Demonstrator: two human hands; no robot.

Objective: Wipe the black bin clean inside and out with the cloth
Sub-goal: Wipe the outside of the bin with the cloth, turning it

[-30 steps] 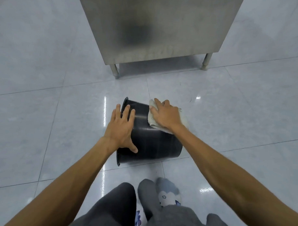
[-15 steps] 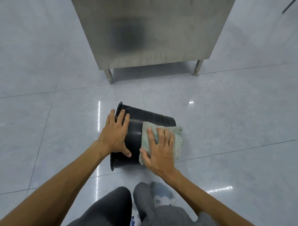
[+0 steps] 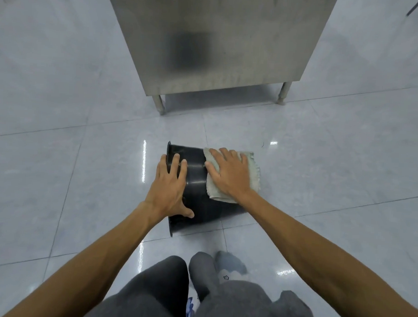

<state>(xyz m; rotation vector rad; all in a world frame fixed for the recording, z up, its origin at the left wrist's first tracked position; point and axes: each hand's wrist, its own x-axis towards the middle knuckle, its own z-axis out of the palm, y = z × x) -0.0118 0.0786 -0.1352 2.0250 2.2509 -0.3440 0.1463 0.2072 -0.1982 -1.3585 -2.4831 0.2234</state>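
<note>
So, black bin [image 3: 196, 179]: lay sideways, inside hidden.
L grip [image 3: 169, 190]: flat on it, fingers straight.
R grip [image 3: 228, 176]: flat, pressed cloth [image 3: 253, 174] on it.

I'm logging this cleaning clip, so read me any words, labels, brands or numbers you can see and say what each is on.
No readable text anywhere in this view.
black bin: plain wall, no label showing.
cloth: no tag or print showing.
steel cabinet: bare metal, no plate or sticker.
sock: a small dark emblem, too small to read.
</note>
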